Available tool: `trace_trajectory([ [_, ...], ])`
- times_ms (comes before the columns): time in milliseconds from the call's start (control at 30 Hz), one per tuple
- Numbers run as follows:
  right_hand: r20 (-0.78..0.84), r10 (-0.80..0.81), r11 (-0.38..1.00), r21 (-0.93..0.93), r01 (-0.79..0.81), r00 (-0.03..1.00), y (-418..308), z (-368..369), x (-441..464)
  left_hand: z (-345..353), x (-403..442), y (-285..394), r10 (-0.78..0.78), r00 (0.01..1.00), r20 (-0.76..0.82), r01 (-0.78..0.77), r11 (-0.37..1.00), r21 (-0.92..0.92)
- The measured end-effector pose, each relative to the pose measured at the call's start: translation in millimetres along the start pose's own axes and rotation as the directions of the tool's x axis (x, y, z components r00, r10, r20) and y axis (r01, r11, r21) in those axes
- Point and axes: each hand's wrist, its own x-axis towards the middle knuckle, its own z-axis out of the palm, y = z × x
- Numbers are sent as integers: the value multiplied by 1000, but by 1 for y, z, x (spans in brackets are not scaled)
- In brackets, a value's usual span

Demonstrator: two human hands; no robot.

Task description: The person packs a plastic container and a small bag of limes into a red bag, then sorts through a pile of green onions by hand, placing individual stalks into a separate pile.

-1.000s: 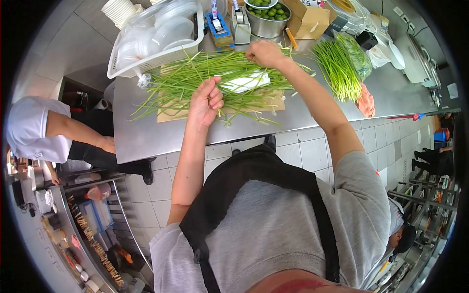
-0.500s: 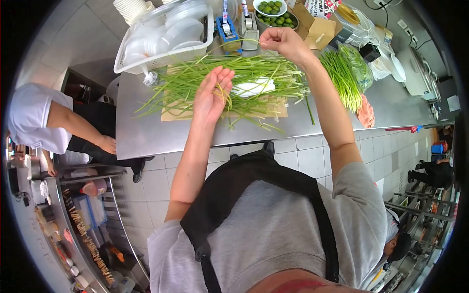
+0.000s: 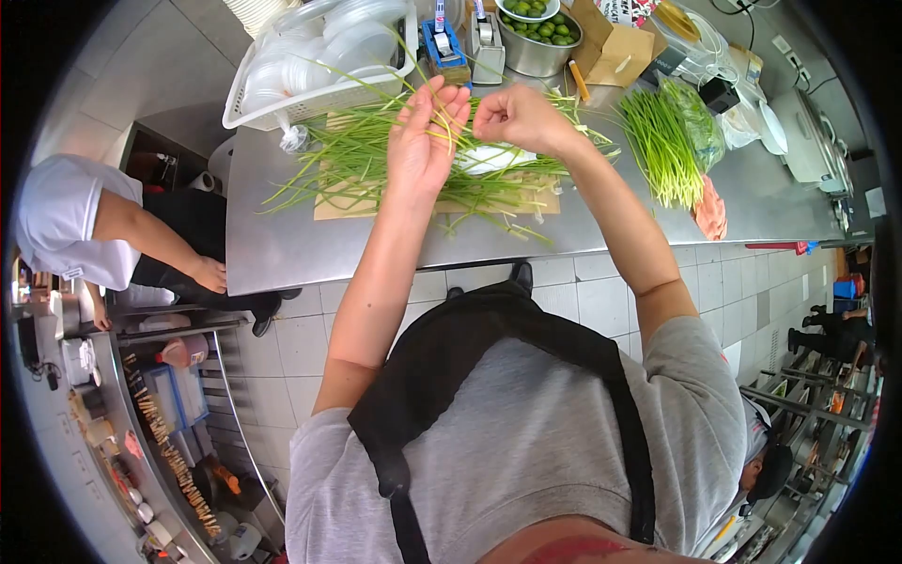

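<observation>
A loose heap of long green chive-like stalks [image 3: 362, 150] lies on a tan board [image 3: 338, 202] on the steel table. Above the heap, my left hand [image 3: 425, 141] is turned palm up, its fingers curled around a few thin green and yellowish stalks. Just to its right, my right hand [image 3: 526, 117] has its fingers pinched together; what sits between the fingertips, if anything, is too small to make out. A white crumpled sheet or bag [image 3: 493, 160] shows among the stalks below my hands.
A white basket of clear plastic lids [image 3: 329, 94] stands at the back left, near a blue tape dispenser [image 3: 442, 47]. Behind are a metal pot of green limes [image 3: 545, 47] and a cardboard box [image 3: 615, 47]. A second stalk bundle [image 3: 658, 150] lies right. A co-worker [image 3: 85, 221] stands left.
My right hand has come down and left from near the tape dispensers to beside my left hand. My left hand has risen slightly to the right, still with stalks in its fingers.
</observation>
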Motion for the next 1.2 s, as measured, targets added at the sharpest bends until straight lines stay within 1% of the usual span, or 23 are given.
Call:
trace_trajectory([
  [67, 95, 23, 997, -73, -16, 995, -8, -4, -4, -8, 1, 0, -6, 997, 74, 7, 1000, -1],
  [100, 84, 36, 997, -74, -30, 996, -2, -9, -1, -9, -1, 2, -22, 997, 80, 22, 1000, -5],
  [167, -77, -24, 1000, -3, 24, 997, 24, -31, 13, -16, -8, 9, -67, 995, 69, 69, 997, -32],
  [200, -94, -4, 1000, -5, 4, 996, 34, -41, 16, -18, -11, 11, -90, 993, 79, 93, 995, -37],
  [267, -240, 57, 988, -125, -90, 969, 50, -61, 24, -23, -17, 17, -63, 995, -81, 60, 997, -46],
  [300, -250, 61, 988, -125, -95, 966, 66, -64, 32, -26, -19, 20, -71, 995, -74, 67, 997, -45],
  [367, -38, -166, 965, -211, 155, 985, 99, -53, 41, -37, -22, 22, -94, 994, -57, 86, 988, -131],
  [400, 40, -105, 975, -192, 110, 994, 103, -45, 42, -39, -22, 22, -115, 993, -20, 110, 981, -158],
  [433, 38, -105, 975, -192, 110, 994, 107, -39, 44, -42, -21, 21, -116, 993, -19, 111, 981, -156],
  [500, 81, -5, 936, -350, 33, 997, 109, -30, 47, -43, -22, 21, -146, 989, 27, 148, 972, -184],
  [533, 14, 6, 890, -456, 1, 1000, 110, -28, 48, -43, -23, 22, -144, 989, 25, 146, 973, -180],
  [567, 14, 2, 891, -455, 4, 1000, 108, -26, 48, -43, -23, 22, -153, 988, 19, 154, 974, -165],
  [633, -26, 123, 844, -523, -118, 992, 105, -24, 49, -44, -24, 23, -161, 987, 14, 162, 976, -149],
  [733, 15, 161, 780, -615, -118, 987, 92, -23, 45, -47, -26, 23, -154, 988, -10, 150, 977, -148],
  [767, 15, 158, 781, -614, -116, 987, 91, -22, 46, -48, -26, 23, -163, 987, -11, 159, 974, -163],
  [833, 63, 143, 708, -704, -57, 988, 87, -21, 48, -51, -26, 22, -169, 985, -11, 165, 970, -176],
  [867, 63, 142, 708, -704, -57, 988, 87, -19, 49, -51, -27, 21, -177, 984, -5, 173, 967, -186],
  [933, 26, 97, 638, -769, -42, 995, 86, -16, 50, -51, -27, 20, -185, 983, 2, 182, 964, -195],
  [967, 25, 95, 637, -770, -42, 995, 82, -19, 50, -50, -27, 20, -188, 982, 1, 184, 963, -195],
  [1033, -33, 78, 705, -704, -79, 996, 74, -25, 50, -49, -28, 19, -187, 982, -1, 183, 963, -197],
  [1067, -32, 76, 703, -707, -76, 997, 73, -29, 50, -48, -28, 19, -181, 984, -8, 175, 963, -203],
  [1133, 104, 140, 782, -621, -46, 985, 70, -37, 52, -46, -28, 17, -173, 985, -9, 167, 963, -210],
  [1200, 92, 136, 773, -633, -48, 986, 86, -28, 54, -42, -27, 13, -203, 979, -18, 194, 955, -225],
])
